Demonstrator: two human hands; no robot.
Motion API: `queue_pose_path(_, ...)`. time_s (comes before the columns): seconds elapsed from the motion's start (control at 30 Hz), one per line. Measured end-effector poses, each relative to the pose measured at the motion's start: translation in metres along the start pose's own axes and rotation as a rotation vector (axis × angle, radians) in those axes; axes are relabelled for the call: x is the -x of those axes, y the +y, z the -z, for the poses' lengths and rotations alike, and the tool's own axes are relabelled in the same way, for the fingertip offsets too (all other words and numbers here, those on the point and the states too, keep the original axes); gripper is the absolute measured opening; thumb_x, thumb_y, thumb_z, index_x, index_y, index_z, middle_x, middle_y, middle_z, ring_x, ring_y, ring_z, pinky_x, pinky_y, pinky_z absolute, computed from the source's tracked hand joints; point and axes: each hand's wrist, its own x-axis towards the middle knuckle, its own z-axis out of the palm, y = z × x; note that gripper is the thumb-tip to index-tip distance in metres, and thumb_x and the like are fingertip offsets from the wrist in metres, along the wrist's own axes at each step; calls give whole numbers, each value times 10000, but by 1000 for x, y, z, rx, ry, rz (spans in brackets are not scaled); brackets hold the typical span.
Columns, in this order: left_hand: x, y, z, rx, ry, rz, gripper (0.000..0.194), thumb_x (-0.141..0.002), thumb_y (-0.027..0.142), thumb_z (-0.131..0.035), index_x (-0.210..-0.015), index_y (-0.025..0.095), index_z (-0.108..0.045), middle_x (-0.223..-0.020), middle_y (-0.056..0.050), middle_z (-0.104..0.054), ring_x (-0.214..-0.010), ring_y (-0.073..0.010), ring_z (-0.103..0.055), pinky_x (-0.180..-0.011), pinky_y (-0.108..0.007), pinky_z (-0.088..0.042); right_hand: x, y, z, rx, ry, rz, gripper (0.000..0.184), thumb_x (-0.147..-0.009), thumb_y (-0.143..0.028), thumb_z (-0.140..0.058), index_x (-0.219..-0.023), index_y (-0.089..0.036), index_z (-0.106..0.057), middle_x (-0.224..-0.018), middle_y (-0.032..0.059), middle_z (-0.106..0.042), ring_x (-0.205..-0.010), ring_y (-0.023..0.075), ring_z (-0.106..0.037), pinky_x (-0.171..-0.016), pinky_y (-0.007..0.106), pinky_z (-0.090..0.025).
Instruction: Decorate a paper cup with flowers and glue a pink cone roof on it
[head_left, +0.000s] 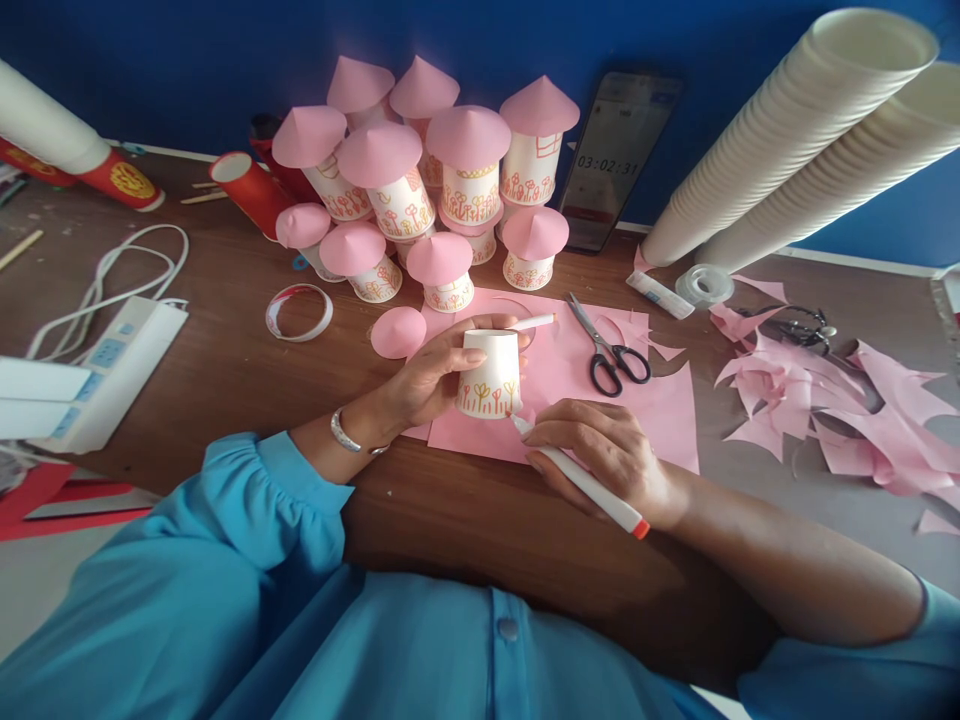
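Observation:
My left hand grips a white paper cup, its thumb across the side. Red and yellow flowers run in a band around the cup's lower end. A second white marker sticks out behind the cup near my left fingers; whether they hold it, I cannot tell. In my right hand is a white marker with an orange-red end, its tip at the cup's lower right edge. Pink paper sheets lie beneath both hands. Black-handled scissors rest on the paper, blades pointing up and left.
Several decorated cups with pink cone roofs stand at the back. A phone leans on the blue wall beside tall cup stacks. Pink scraps lie right, near clear tape. Left are a tape roll and power strip.

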Motion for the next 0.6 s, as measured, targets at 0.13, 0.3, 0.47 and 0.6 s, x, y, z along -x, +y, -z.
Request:
queue_pose_path(0.13, 0, 0, -2, 2, 3, -15, 462, -837, 287, -740, -1281, 189, -653, -1315, -149, -701, -1274, -363, -638, -998, -481, -550, -1, 0, 4, -48, 19, -31, 193, -922, -93, -624, -1086, -185, -582, -811, 30, -695, -715, 159, -703, -610, 269, -596)
queue_pose_path(0.3, -1, 2, -5, 25, 21, -30, 469, -843, 322, -768, -1284, 200, -666, -1356, -142, -689, -1355, -358, -583, -1029, -447, -531, 1, 2, 7, -59, 99, -19, 158, -959, -140, -604, -1106, -188, -571, -829, 55, -697, -739, 171, -697, -612, 288, -611)
queue_pose_path(0.47, 0, 5, -4, 131, -16, 35, 443, -939, 335, -639, -1372, 251, -604, -1503, -117, -585, -1311, -360, -606, -933, -519, -597, 4, 2, 3, -13, 80, 7, 135, -987, -172, -604, -1122, -174, -588, -885, 72, -676, -820, 168, -703, -647, 276, -615)
queue_pose_path(0.6, 0, 3, -4, 123, -38, 36, 533, -890, 397, -708, -1390, 257, -585, -1459, -118, -613, -1180, -322, -665, -865, -498, -630, 7, 1, 1, -25, 42, 29, 156, -973, -149, -614, -1126, -159, -589, -903, 76, -662, -830, 163, -698, -634, 265, -603)
